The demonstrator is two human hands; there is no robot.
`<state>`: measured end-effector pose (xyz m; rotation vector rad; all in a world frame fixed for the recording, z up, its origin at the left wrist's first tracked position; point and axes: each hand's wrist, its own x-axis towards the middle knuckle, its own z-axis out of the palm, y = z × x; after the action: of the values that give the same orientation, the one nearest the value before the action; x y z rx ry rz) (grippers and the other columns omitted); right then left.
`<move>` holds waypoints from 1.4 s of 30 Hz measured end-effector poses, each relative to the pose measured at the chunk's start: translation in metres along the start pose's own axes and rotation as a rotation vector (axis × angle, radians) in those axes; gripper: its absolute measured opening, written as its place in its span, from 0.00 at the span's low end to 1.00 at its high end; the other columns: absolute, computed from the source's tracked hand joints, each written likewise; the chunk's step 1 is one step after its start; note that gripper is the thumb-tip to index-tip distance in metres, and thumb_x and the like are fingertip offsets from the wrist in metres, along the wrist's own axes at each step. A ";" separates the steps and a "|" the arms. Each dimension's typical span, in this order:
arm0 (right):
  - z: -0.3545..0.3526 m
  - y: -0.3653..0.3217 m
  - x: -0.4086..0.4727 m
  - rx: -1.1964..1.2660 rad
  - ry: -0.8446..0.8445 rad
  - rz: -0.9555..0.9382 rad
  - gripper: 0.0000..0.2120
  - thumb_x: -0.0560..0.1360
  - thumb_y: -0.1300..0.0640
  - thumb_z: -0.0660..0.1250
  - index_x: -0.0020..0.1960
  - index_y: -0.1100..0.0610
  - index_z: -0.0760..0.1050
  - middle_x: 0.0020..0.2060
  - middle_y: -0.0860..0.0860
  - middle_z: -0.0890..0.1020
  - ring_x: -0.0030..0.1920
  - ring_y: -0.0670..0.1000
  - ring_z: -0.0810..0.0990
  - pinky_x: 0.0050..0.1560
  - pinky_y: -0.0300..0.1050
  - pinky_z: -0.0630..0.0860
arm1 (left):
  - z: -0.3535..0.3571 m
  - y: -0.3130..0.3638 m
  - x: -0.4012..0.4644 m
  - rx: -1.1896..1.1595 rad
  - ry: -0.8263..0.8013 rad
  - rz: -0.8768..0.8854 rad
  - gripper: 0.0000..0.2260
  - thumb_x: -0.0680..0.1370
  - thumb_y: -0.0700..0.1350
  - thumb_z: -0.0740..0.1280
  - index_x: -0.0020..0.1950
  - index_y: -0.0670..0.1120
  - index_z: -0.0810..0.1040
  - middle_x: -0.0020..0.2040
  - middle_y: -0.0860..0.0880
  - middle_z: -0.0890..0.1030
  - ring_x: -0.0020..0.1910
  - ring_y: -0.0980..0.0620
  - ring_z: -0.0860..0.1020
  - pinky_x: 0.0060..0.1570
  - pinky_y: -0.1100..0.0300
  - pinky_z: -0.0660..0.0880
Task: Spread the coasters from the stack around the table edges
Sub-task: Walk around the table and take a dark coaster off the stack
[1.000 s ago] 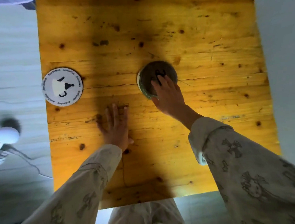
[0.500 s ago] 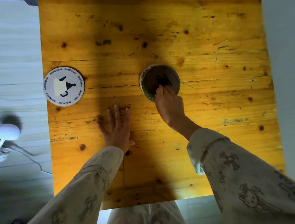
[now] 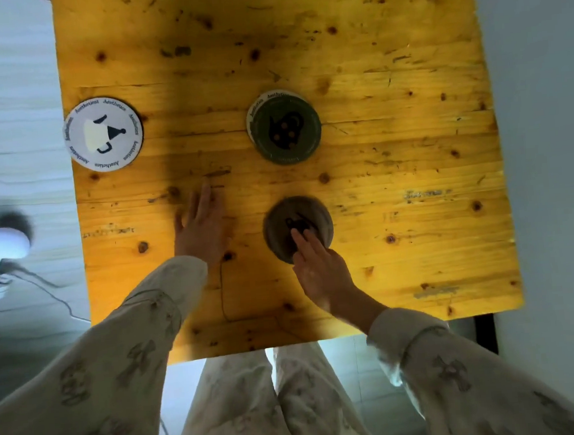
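A stack of round coasters point(image 3: 284, 126) sits near the middle of the yellow wooden table point(image 3: 395, 174); its top one is dark green with a teapot print. A white coaster point(image 3: 103, 134) lies at the table's left edge. A grey-brown coaster point(image 3: 295, 225) lies flat nearer to me, below the stack. My right hand point(image 3: 320, 269) rests its fingertips on this coaster's near part, pressing it to the table, not gripping it. My left hand point(image 3: 200, 229) lies flat on the wood to the left, fingers apart, holding nothing.
A white lamp with a cable point(image 3: 1, 251) stands on the floor left of the table. A pale wall or panel point(image 3: 546, 128) runs along the table's right edge. My legs point(image 3: 269, 407) show below the near edge.
My right hand has slid one coaster off the stack towards me, down towards the near edge. The green coaster on the stack is now uncovered. My left hand has stayed flat in place.
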<state>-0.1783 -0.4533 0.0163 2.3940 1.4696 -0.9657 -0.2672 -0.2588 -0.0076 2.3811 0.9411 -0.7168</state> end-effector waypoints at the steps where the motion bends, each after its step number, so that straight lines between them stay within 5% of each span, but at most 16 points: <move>1: -0.004 0.002 0.003 -0.002 0.020 -0.013 0.16 0.79 0.61 0.54 0.65 0.63 0.67 0.76 0.58 0.57 0.75 0.58 0.56 0.63 0.54 0.71 | 0.005 0.000 -0.009 -0.032 -0.011 -0.002 0.35 0.75 0.44 0.63 0.75 0.48 0.44 0.77 0.50 0.39 0.76 0.48 0.40 0.73 0.39 0.48; 4: -0.022 0.015 0.023 -0.045 0.047 -0.081 0.20 0.76 0.59 0.61 0.67 0.60 0.65 0.72 0.57 0.63 0.72 0.58 0.61 0.67 0.55 0.66 | 0.024 0.008 -0.036 -0.167 0.009 -0.034 0.27 0.76 0.42 0.61 0.74 0.45 0.55 0.78 0.47 0.46 0.76 0.46 0.45 0.74 0.41 0.49; 8: -0.043 0.028 0.055 -0.085 0.022 -0.073 0.33 0.75 0.61 0.64 0.75 0.56 0.52 0.76 0.54 0.53 0.76 0.57 0.51 0.72 0.56 0.61 | 0.052 0.023 -0.067 -0.338 0.096 -0.083 0.24 0.72 0.35 0.59 0.68 0.42 0.67 0.72 0.40 0.64 0.73 0.43 0.59 0.72 0.49 0.56; 12: -0.046 0.024 0.068 -0.121 0.079 -0.043 0.27 0.77 0.60 0.61 0.73 0.54 0.56 0.73 0.57 0.60 0.70 0.62 0.61 0.60 0.58 0.71 | 0.065 0.050 -0.085 -0.628 -0.067 -0.153 0.17 0.78 0.39 0.56 0.66 0.44 0.69 0.63 0.40 0.75 0.61 0.41 0.73 0.61 0.51 0.69; 17: -0.030 0.024 0.047 -0.020 0.055 0.104 0.26 0.75 0.62 0.62 0.71 0.53 0.61 0.69 0.59 0.62 0.68 0.64 0.63 0.56 0.60 0.74 | 0.059 0.069 -0.083 -0.709 -0.298 -0.088 0.14 0.76 0.41 0.63 0.61 0.38 0.74 0.64 0.41 0.75 0.64 0.44 0.72 0.65 0.54 0.68; 20: -0.014 0.035 0.024 0.127 0.013 0.259 0.21 0.77 0.61 0.58 0.69 0.56 0.63 0.70 0.59 0.63 0.68 0.62 0.63 0.62 0.56 0.70 | 0.047 0.071 -0.084 -0.996 -0.309 -0.142 0.07 0.76 0.39 0.62 0.52 0.41 0.77 0.51 0.41 0.78 0.50 0.46 0.77 0.47 0.73 0.73; 21: -0.008 0.040 0.014 0.201 -0.002 0.297 0.20 0.77 0.61 0.57 0.69 0.57 0.63 0.70 0.59 0.64 0.68 0.62 0.64 0.64 0.54 0.68 | 0.043 0.072 -0.082 -1.160 -0.276 -0.253 0.06 0.77 0.38 0.61 0.45 0.45 0.76 0.45 0.45 0.77 0.43 0.49 0.76 0.43 0.72 0.75; 23: 0.002 0.044 -0.007 0.415 -0.011 0.383 0.19 0.78 0.59 0.56 0.69 0.57 0.65 0.68 0.60 0.67 0.65 0.63 0.69 0.63 0.54 0.69 | 0.044 0.072 -0.072 -1.347 -0.213 -0.493 0.10 0.76 0.37 0.60 0.37 0.49 0.72 0.39 0.49 0.74 0.42 0.49 0.75 0.53 0.55 0.76; 26: 0.018 0.041 -0.033 0.573 -0.037 0.439 0.18 0.79 0.56 0.56 0.67 0.59 0.68 0.66 0.62 0.72 0.63 0.63 0.73 0.61 0.53 0.71 | 0.051 0.065 -0.064 -1.226 -0.136 -0.469 0.10 0.75 0.38 0.60 0.38 0.50 0.76 0.42 0.46 0.78 0.51 0.43 0.76 0.62 0.44 0.72; 29: 0.027 0.039 -0.041 0.687 -0.015 0.504 0.18 0.79 0.57 0.56 0.67 0.59 0.69 0.66 0.62 0.72 0.65 0.62 0.72 0.62 0.52 0.70 | 0.059 0.062 -0.060 -1.055 -0.154 -0.408 0.09 0.76 0.38 0.60 0.49 0.42 0.79 0.56 0.35 0.79 0.58 0.36 0.75 0.64 0.40 0.69; 34: 0.023 0.038 -0.031 0.738 0.048 0.479 0.21 0.78 0.63 0.54 0.70 0.57 0.65 0.65 0.63 0.70 0.65 0.63 0.70 0.59 0.51 0.70 | 0.069 0.069 -0.077 -0.805 -0.129 -0.266 0.21 0.74 0.33 0.56 0.66 0.43 0.70 0.65 0.39 0.73 0.65 0.40 0.70 0.63 0.57 0.64; 38: 0.026 0.031 -0.034 0.812 0.027 0.483 0.21 0.77 0.65 0.54 0.70 0.56 0.67 0.65 0.62 0.69 0.64 0.62 0.71 0.61 0.49 0.71 | 0.080 0.074 -0.091 -0.760 -0.158 -0.293 0.27 0.74 0.33 0.55 0.72 0.49 0.60 0.72 0.38 0.62 0.69 0.39 0.64 0.70 0.53 0.58; 42: 0.036 0.025 -0.049 0.877 0.038 0.545 0.21 0.76 0.65 0.54 0.68 0.57 0.68 0.63 0.63 0.72 0.64 0.62 0.71 0.60 0.52 0.72 | 0.081 0.070 -0.095 -0.736 -0.195 -0.267 0.26 0.74 0.33 0.56 0.72 0.48 0.62 0.72 0.39 0.62 0.69 0.41 0.64 0.70 0.54 0.58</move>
<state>-0.1880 -0.5188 0.0134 3.1090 0.3054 -1.6168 -0.3002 -0.3976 0.0070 1.5396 1.1941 -0.5521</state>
